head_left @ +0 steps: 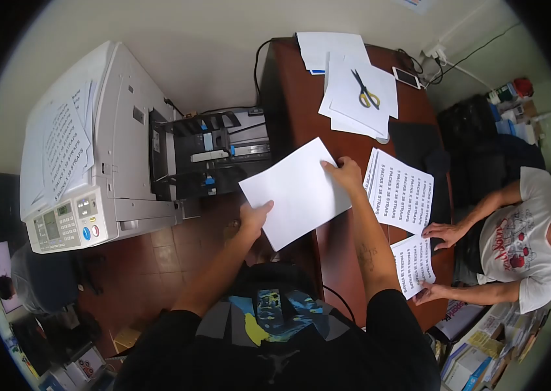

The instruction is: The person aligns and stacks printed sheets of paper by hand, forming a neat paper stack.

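A stack of blank white paper (295,199) is held up between my two hands, in front of my chest. My left hand (257,217) grips its left edge, thumb on top. On the upper right edge my right hand (344,174) pinches it, also with the thumb on top; the fingers underneath are hidden. To the left stands a large copier-like printer (138,130), its black paper tray (223,173) folded out toward me. To the right, printed sheets (401,189) reading "5 PACKS X 38 STRAPS" lie on the brown desk (301,85).
Across the desk a co-worker's hands (444,233) rest by more printed sheets (412,267). Scissors (367,98) lie on white paper at the back, near a phone (406,77). Printed sheets (67,143) cover the printer's top. Another person (41,280) sits at far left.
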A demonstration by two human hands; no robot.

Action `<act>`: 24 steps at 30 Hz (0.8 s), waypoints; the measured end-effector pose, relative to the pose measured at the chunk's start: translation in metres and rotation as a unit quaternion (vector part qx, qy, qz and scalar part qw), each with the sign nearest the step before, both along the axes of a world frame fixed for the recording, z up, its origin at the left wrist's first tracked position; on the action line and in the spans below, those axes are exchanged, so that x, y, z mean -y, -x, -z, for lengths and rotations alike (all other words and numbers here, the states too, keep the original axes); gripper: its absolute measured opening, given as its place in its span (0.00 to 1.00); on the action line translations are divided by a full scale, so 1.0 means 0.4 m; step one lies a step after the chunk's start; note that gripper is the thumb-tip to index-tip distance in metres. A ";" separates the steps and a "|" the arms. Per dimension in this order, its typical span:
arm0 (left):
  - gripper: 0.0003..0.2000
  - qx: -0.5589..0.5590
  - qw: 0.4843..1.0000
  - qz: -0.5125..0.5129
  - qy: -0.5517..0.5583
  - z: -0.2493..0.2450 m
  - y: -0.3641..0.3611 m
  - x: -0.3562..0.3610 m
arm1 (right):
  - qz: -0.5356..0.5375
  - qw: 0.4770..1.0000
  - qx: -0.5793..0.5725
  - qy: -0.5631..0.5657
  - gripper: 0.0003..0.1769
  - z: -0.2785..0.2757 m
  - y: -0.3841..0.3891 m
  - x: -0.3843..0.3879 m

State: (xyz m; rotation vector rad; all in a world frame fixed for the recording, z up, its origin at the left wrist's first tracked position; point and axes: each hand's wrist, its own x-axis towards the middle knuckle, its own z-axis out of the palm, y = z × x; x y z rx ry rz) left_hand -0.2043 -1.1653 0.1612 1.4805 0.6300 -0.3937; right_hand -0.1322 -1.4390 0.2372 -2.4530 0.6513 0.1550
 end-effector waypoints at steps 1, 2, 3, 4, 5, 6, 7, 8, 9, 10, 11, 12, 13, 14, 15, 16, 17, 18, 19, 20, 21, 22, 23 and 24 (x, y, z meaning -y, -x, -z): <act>0.18 0.018 1.000 0.018 0.011 -0.038 0.008 -0.005 | -0.013 1.000 -0.004 -0.009 0.43 -0.002 0.012 0.007; 0.17 0.039 0.998 0.036 0.021 -0.076 0.010 -0.014 | -0.026 1.000 -0.006 -0.017 0.43 -0.004 0.020 0.013; 0.17 0.040 0.998 0.038 0.020 -0.114 0.001 -0.022 | -0.023 1.000 -0.004 -0.018 0.43 -0.008 0.018 0.021; 0.17 0.093 0.993 0.065 0.032 -0.149 -0.010 -0.031 | -0.005 0.996 -0.029 -0.085 0.44 -0.012 0.017 0.032; 0.16 0.142 0.985 0.093 0.044 -0.186 -0.014 -0.041 | 0.014 0.987 -0.057 -0.153 0.45 -0.013 0.026 0.042; 0.15 0.142 0.978 0.127 0.083 -0.232 -0.029 -0.049 | 0.020 0.986 -0.059 -0.154 0.45 -0.013 0.042 0.051; 0.15 0.141 0.977 0.133 0.085 -0.299 -0.049 -0.053 | 0.008 0.981 -0.044 -0.186 0.47 -0.016 0.054 0.058; 0.15 0.195 0.952 0.231 0.053 -0.382 -0.071 -0.054 | -0.003 0.975 -0.028 -0.218 0.49 -0.019 0.064 0.064; 0.15 0.246 0.913 0.325 0.021 -0.457 -0.086 -0.050 | 0.005 0.962 -0.016 -0.271 0.52 -0.017 0.086 0.063; 0.15 0.245 0.910 0.334 0.023 -0.516 -0.095 -0.039 | 0.007 0.936 0.004 -0.351 0.50 -0.008 0.112 0.059; 0.15 0.289 0.861 0.415 -0.067 -0.568 -0.098 -0.025 | 0.010 0.903 0.026 -0.428 0.49 0.001 0.144 0.051; 0.15 0.330 0.793 0.488 -0.155 -0.618 -0.096 -0.010 | 0.043 0.849 0.022 -0.527 0.43 -0.026 0.181 0.036; 0.15 0.330 0.785 0.501 -0.153 -0.668 -0.085 0.006 | 0.055 0.781 0.026 -0.622 0.37 -0.005 0.224 0.033; 0.14 0.389 0.720 0.542 -0.188 -0.714 -0.069 0.026 | 0.073 0.709 0.036 -0.700 0.35 0.036 0.261 0.030; 0.14 0.446 0.647 0.579 -0.218 -0.755 -0.054 0.044 | 0.089 0.628 0.049 -0.771 0.34 0.067 0.296 0.020; 0.14 0.465 0.609 0.601 -0.226 -0.788 -0.041 0.060 | 0.092 0.627 0.049 -0.772 0.35 0.018 0.329 0.002; 0.14 0.465 0.598 0.615 -0.221 -0.806 -0.034 0.068 | 0.082 0.535 0.048 -0.839 0.38 0.036 0.351 0.001; 0.13 0.465 0.596 0.620 -0.209 -0.818 -0.028 0.072 | 0.108 0.495 0.057 -0.860 0.38 0.001 0.383 -0.009; 0.13 0.467 0.593 0.625 -0.197 -0.834 -0.027 0.075 | 0.131 0.453 0.069 -0.879 0.39 -0.036 0.415 -0.018; 0.13 0.407 0.633 0.637 -0.167 -0.857 -0.032 0.078 | 0.095 0.546 0.106 -0.826 0.38 -0.001 0.478 0.006; 0.14 0.350 0.669 0.644 -0.120 -0.855 -0.044 0.081 | 0.061 0.633 0.141 -0.759 0.37 0.024 0.541 0.025; 0.15 0.335 0.710 0.615 -0.071 -0.816 -0.054 0.084 | 0.084 0.621 0.230 -0.744 0.32 0.009 0.577 0.009; 0.15 0.314 0.748 0.584 -0.023 -0.757 -0.062 0.089 | 0.097 0.618 0.243 -0.741 0.32 -0.012 0.616 0.012; 0.15 0.298 0.755 0.583 -0.022 -0.718 -0.079 0.101 | 0.142 0.654 0.241 -0.703 0.29 -0.046 0.659 0.021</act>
